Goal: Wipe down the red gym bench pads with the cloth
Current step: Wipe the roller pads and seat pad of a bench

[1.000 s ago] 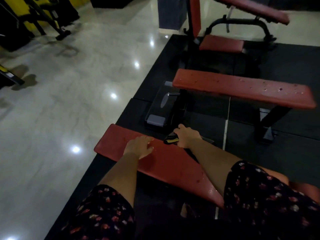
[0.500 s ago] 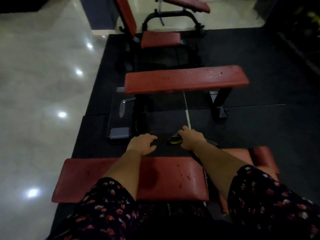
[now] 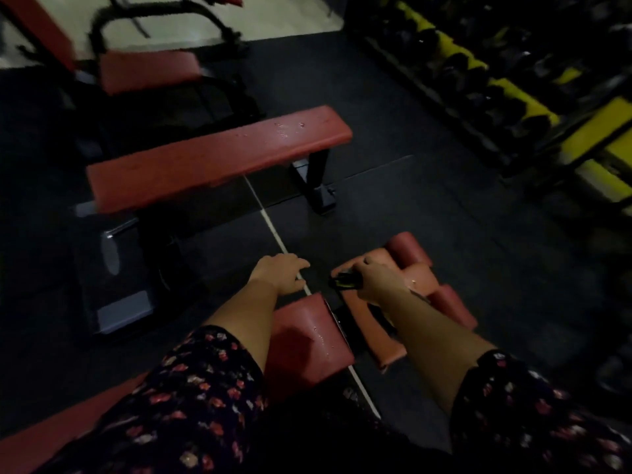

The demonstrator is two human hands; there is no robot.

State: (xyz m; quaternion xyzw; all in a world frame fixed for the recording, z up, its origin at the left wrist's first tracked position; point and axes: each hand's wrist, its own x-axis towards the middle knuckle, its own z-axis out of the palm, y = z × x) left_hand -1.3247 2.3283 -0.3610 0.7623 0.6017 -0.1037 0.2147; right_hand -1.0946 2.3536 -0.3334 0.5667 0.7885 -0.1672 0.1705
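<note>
The near red bench pad [image 3: 307, 343] runs under my arms, with drops of water near its right edge. My left hand [image 3: 280, 273] hovers just past its far edge, fingers apart and holding nothing. My right hand [image 3: 376, 280] is shut on a small dark and yellow bunched item [image 3: 345, 280] that looks like the cloth, held over the paler seat pad [image 3: 369, 323] beside the red roller pads [image 3: 410, 248]. A second flat red bench [image 3: 219, 155] stands ahead, wet with droplets near its right end.
An adjustable red bench with a black frame [image 3: 147, 70] stands at the back left. A yellow rack of dark dumbbells [image 3: 513, 97] lines the right side. Black rubber flooring [image 3: 427, 200] lies between the benches, and a grey footplate [image 3: 119, 309] sits low on the left.
The view has swung to the right. Both hands have shifted along the near bench to its seat end by the rollers, the right hand still gripping the dark and yellow item.
</note>
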